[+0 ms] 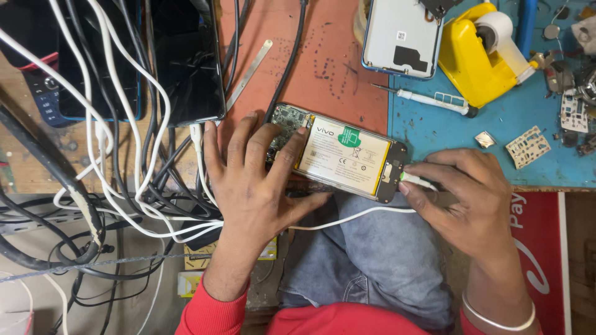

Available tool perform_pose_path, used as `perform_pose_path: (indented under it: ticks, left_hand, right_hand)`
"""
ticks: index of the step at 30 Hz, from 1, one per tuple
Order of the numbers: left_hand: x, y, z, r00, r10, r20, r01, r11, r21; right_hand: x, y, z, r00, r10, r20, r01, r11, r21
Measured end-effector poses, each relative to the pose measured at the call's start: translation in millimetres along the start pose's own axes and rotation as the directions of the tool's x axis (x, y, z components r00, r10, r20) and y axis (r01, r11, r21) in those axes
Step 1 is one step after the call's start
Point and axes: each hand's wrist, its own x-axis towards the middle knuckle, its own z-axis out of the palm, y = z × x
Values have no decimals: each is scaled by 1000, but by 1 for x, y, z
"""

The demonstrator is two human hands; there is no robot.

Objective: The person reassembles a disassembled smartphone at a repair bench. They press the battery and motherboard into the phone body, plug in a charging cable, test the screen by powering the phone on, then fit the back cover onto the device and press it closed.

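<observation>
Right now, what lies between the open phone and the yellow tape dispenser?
In the head view, a white-handled screwdriver lies on the blue mat between the open phone and the yellow tape dispenser.

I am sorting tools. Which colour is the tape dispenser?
Yellow: the tape dispenser, best seen in the head view.

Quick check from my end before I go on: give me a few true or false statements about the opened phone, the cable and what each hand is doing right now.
1. The left hand rests on the circuit-board end of the opened phone. True.
2. The right hand holds a screwdriver. False: it pinches the plug of a white cable at the phone's bottom edge.
3. The phone's back cover is on. False: its battery and board show.
4. A yellow tape dispenser stands on the blue mat. True.
5. The white-handled screwdriver lies untouched on the blue mat. True.
</observation>
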Motion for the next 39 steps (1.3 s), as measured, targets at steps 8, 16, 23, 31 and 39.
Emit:
perform_pose_path:
  ticks: [8,16,23,31,39]
  left_hand:
    - [1,1,1,1000,-2,-3,2,1000,18]
    - [0,1,0,1000,-11,7,11,1000,14]
    - [0,2,0,1000,-10,4,10,1000,15]
    - [0,2,0,1000,-11,0,11,1000,7]
    - [0,2,1,1000,-14,7,13,1000,13]
  right_hand:
    - [6,-3,5,1000,6,0,-6,1000,-12]
    - [10,-4,8,1000,-4,4,4,1000,-26]
    - [12,-5,8,1000,2,-1,-2,1000,-12]
    - [14,-5,10,999,-39,-16,39,999,5]
    - [15,-4,12,998,-45,-33,44,999,-31]
